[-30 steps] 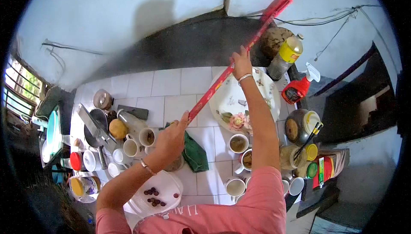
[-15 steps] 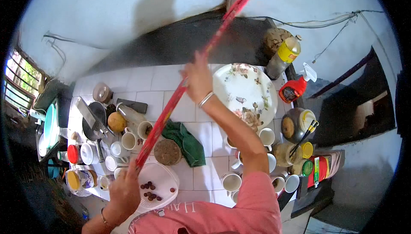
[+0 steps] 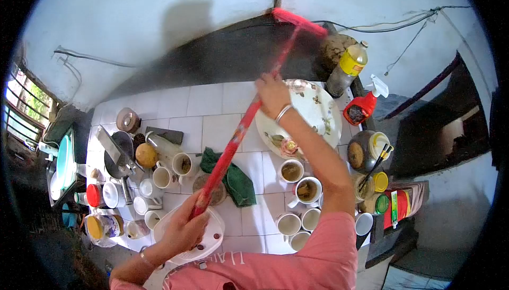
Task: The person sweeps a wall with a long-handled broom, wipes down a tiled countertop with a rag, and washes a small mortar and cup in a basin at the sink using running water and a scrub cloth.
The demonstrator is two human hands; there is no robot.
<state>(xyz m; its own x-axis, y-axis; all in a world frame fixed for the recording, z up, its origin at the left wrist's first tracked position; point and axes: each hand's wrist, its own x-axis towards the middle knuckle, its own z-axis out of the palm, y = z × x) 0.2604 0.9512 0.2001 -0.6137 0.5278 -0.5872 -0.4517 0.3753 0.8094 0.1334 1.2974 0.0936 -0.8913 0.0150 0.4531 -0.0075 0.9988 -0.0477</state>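
Note:
A long red squeegee [image 3: 231, 144] slants across the view, its T-shaped head [image 3: 299, 22] up by the back wall's corner. My left hand [image 3: 185, 225] is wrapped round the lower end of the handle, above a white plastic tray [image 3: 213, 243] with small dark round pieces in it. Higher on the handle my right hand [image 3: 273, 96] grips it, in front of a large floral plate [image 3: 323, 115]. Below the handle lie a green cloth [image 3: 239, 185] and a round brown slab [image 3: 216, 196], partly covered.
Several mugs [image 3: 288, 224] stand at the right, some with brownish contents. A red spray bottle [image 3: 362, 107] and a yellow-labelled bottle [image 3: 347, 70] stand at the back right. Jars, a pan [image 3: 121, 146] and a yellow round fruit [image 3: 146, 154] crowd the left. Cables [image 3: 395, 23] run along the wall.
The squeegee's head has swung left and down and turned, so its crossbar now shows. Both hands have moved right with the handle, my right hand also lower.

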